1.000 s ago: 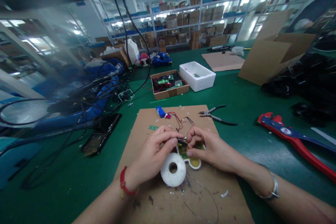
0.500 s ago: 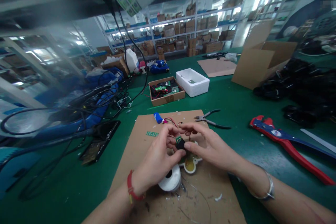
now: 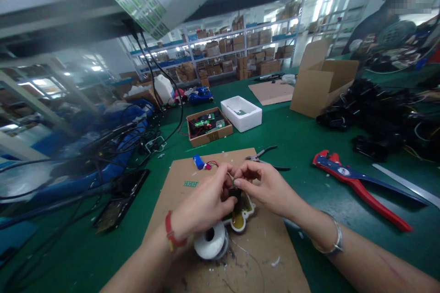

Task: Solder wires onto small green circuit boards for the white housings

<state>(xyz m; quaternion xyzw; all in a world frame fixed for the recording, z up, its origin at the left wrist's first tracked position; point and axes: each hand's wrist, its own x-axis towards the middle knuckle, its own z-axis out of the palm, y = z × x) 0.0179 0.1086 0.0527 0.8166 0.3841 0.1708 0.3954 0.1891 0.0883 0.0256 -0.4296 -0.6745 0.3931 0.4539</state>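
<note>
Between the fingers of my left hand [image 3: 206,201] is a small black part [image 3: 235,192], partly hidden. My right hand [image 3: 266,187] pinches a small green circuit board [image 3: 234,182] at the top of that part. Both hands are closed, fingertips nearly meeting over the cardboard sheet [image 3: 178,224]. Below them lies a white-rimmed housing with a yellowish inside [image 3: 238,225]. A spool of wire [image 3: 210,243] sits just under my left wrist. Beyond my left hand lie a blue wrapped battery [image 3: 198,162] with red leads and a strip of green boards [image 3: 190,184].
Cutting pliers [image 3: 264,152] lie at the cardboard's far edge, a red and blue wire stripper [image 3: 357,183] to the right. Farther back stand a parts carton [image 3: 209,137] and a white foam box [image 3: 245,121]. Black cables [image 3: 374,110] heap at right; a person stands beyond.
The view has shifted, so the bench items appear farther left. My right fingertips have closed in on the green board, and my left hand has turned the black part, now held lower over the housing.
</note>
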